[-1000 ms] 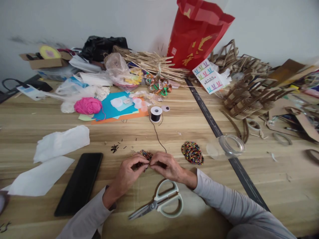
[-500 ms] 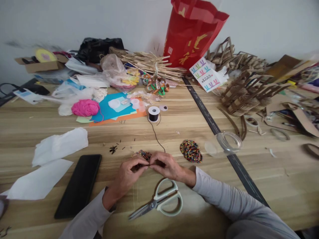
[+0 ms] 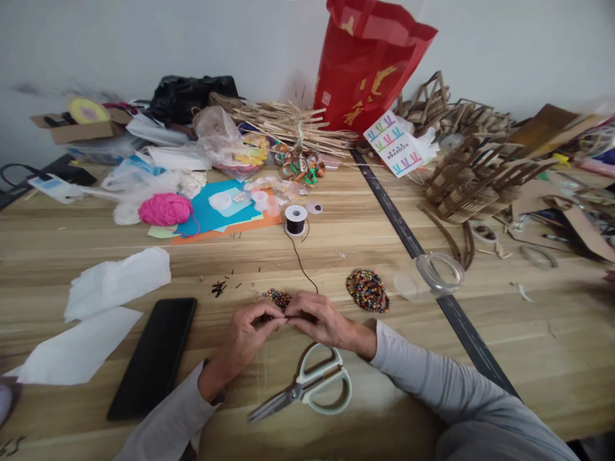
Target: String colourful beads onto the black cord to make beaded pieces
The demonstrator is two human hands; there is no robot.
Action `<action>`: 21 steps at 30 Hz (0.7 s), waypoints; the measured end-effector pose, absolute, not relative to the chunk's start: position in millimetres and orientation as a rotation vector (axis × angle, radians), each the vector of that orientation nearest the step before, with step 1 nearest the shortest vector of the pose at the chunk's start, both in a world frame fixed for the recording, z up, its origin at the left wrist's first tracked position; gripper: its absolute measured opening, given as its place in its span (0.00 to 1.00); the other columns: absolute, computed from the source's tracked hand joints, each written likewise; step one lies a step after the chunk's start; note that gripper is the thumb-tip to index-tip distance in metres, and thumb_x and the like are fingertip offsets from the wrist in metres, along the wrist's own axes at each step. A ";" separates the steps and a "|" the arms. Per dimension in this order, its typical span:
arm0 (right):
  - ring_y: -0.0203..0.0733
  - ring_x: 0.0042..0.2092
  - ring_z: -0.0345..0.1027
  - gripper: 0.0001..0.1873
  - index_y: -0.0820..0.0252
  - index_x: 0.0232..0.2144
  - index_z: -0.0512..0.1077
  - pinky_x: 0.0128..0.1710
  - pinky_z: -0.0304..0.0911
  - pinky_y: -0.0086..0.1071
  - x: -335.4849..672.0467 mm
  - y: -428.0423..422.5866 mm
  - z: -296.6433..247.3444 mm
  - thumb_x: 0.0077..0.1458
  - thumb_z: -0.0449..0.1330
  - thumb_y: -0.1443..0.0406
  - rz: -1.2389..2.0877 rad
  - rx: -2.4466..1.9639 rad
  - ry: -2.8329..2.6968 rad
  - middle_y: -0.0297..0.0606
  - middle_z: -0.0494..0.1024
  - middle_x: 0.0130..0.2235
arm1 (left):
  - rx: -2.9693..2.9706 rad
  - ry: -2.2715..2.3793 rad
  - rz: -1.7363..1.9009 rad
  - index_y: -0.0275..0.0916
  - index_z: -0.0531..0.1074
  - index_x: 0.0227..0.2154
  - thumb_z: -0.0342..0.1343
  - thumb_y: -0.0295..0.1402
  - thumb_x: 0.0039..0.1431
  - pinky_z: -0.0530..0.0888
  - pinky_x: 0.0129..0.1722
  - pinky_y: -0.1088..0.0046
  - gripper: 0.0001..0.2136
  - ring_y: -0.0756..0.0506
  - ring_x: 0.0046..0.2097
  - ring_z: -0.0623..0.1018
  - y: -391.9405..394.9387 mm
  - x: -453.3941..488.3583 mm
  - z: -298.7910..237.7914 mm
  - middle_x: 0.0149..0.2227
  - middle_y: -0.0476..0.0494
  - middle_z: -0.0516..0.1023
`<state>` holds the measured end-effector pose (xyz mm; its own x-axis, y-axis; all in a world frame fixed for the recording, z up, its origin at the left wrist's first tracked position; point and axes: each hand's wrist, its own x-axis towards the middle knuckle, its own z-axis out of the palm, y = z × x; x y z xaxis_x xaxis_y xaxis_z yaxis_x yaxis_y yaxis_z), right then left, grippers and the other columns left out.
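Observation:
My left hand (image 3: 247,336) and my right hand (image 3: 319,320) meet fingertip to fingertip over the wooden table (image 3: 365,224), both pinched shut on a small beaded piece (image 3: 277,298) whose colourful beads poke out just beyond my fingers. A thin black cord (image 3: 302,262) runs from my hands up to a white spool (image 3: 296,219). A second round beaded piece (image 3: 368,291) lies right of my right hand. White-handled scissors (image 3: 307,387) lie just in front of my wrists.
A black phone (image 3: 154,355) and white paper sheets (image 3: 115,275) lie to the left. A clear plastic lid (image 3: 439,272) sits on a dark strip at right. Pink yarn (image 3: 166,209), coloured paper, a red bag (image 3: 369,61) and cardboard pieces crowd the far side.
My hands stay pinched together on the beaded piece with only slight finger movement. The view has shifted a little.

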<state>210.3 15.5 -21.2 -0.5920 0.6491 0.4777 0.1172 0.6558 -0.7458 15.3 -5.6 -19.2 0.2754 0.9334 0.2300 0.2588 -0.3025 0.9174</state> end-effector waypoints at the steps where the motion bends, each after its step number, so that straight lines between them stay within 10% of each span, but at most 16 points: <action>1: 0.38 0.37 0.67 0.03 0.61 0.36 0.68 0.37 0.65 0.30 210.6 15.6 -20.9 0.60 0.56 0.67 0.876 -0.594 -2.098 0.41 0.74 0.34 | 1.757 1.096 1.051 0.36 0.75 0.24 0.60 0.27 0.52 0.71 0.34 0.73 0.04 0.47 0.31 0.76 -5.7 15.4 -18.6 0.26 0.46 0.77; 21: 0.41 0.36 0.59 0.07 0.58 0.28 0.63 0.47 0.54 0.41 206.3 15.0 -25.6 0.44 0.54 0.73 0.431 -0.822 -2.292 0.35 0.67 0.29 | 1.651 0.970 1.119 0.37 0.72 0.27 0.56 0.28 0.57 0.70 0.37 0.70 0.04 0.46 0.35 0.74 -7.9 11.6 -13.5 0.29 0.44 0.75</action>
